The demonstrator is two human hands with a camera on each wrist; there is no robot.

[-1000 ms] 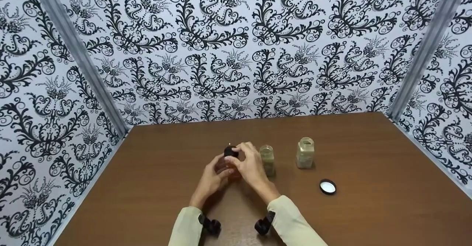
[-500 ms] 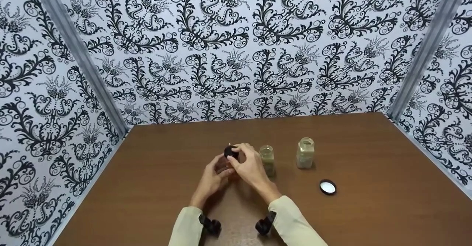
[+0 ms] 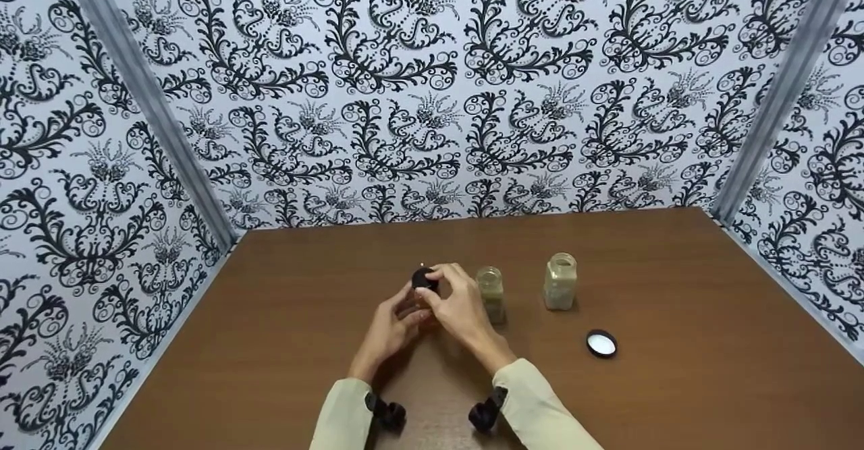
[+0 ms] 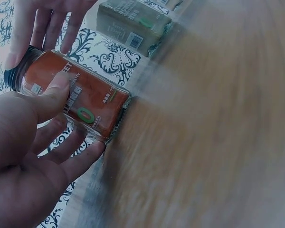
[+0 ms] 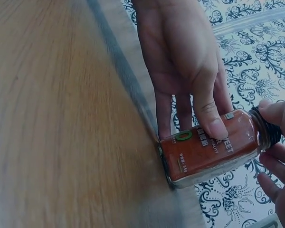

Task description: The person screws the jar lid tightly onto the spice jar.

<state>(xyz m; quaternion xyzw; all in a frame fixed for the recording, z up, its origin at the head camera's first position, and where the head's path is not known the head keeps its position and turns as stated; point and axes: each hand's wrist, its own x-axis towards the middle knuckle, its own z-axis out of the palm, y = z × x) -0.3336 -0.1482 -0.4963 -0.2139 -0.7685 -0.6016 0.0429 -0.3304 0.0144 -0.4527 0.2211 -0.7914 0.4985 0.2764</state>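
A glass spice jar (image 4: 80,95) of red-orange powder stands upright on the table, with printed lettering and a green mark on its side. My left hand (image 3: 386,335) grips its body, the thumb across the front and the fingers behind. At the top, my right hand (image 3: 462,305) pinches the black lid (image 3: 424,279) between thumb and fingers. The lid sits on the jar's neck. In the right wrist view the left thumb lies over the label and the right fingers hold the lid (image 5: 270,128).
Right of my hands stands an uncapped jar (image 3: 491,298) of greenish powder, and farther right an uncapped jar (image 3: 559,285) of paler powder. A loose black lid (image 3: 601,344) lies white inside up on the brown table (image 3: 304,281). Patterned walls enclose the back and sides.
My right thumb has shifted slightly on the lid. Both hands keep their places at the jar, and the other jars and the loose lid have not moved.
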